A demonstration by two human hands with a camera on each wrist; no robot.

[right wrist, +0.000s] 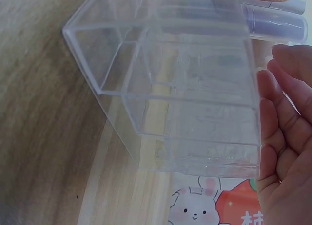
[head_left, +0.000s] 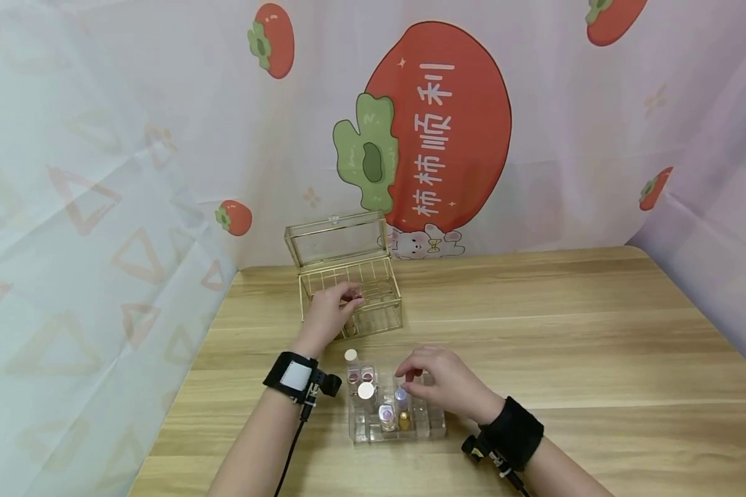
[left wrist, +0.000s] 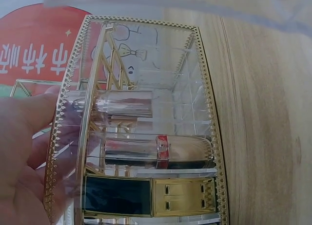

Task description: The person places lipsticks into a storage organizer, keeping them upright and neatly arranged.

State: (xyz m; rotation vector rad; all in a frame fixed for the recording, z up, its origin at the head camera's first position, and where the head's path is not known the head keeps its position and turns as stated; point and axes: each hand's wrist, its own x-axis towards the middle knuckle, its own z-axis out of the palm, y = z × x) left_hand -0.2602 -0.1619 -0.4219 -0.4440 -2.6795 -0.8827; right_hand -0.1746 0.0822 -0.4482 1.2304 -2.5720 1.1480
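My left hand (head_left: 332, 310) reaches into a gold-edged glass box (head_left: 379, 317) with its lid up. In the left wrist view its thumb and fingers pinch the top of a clear-capped lipstick (left wrist: 126, 104), which sits higher than its neighbours. Beside it in the box stand a lipstick with a red band (left wrist: 163, 152) and a black-and-gold lipstick (left wrist: 151, 196). My right hand (head_left: 450, 379) hovers over a clear acrylic organizer (head_left: 435, 421), fingers loosely curled and holding nothing. Its fingertips are close to a lavender-capped tube (head_left: 400, 395).
The organizer also holds white-capped tubes (head_left: 366, 391), a gold-capped one (head_left: 404, 420) and several other lipsticks. The box's raised glass lid (head_left: 338, 241) leans back near the printed backdrop (head_left: 534, 207). Wood-grain tabletop (head_left: 566, 331) extends to the right.
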